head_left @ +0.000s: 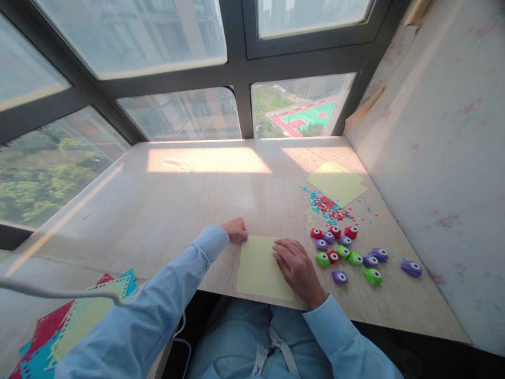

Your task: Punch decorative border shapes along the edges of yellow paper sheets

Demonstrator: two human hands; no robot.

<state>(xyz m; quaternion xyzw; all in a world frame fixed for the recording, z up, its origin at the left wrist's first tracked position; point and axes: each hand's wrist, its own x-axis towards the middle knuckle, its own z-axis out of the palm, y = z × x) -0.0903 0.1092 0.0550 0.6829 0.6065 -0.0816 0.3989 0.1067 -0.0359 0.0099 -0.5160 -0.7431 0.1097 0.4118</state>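
Note:
A pale yellow sheet of paper [260, 268] lies at the table's front edge before me. At its far left corner my left hand [235, 230] is closed over a small purple craft punch [245, 238], mostly hidden under the fingers. My right hand [291, 263] lies flat on the sheet's right side, its fingers stretched toward the left. To the right of that hand several small craft punches stand in a loose group, among them a red punch [316, 233], a green punch [373, 277] and a purple punch [411, 268].
Beyond the punches lies a heap of red and blue paper bits [329, 207], with more yellow sheets [337, 181] behind it. Punched coloured sheets [79, 316] lie at lower left, where a white cable [59, 292] crosses. Windows border the table's far side; a papered wall [445, 158] stands right.

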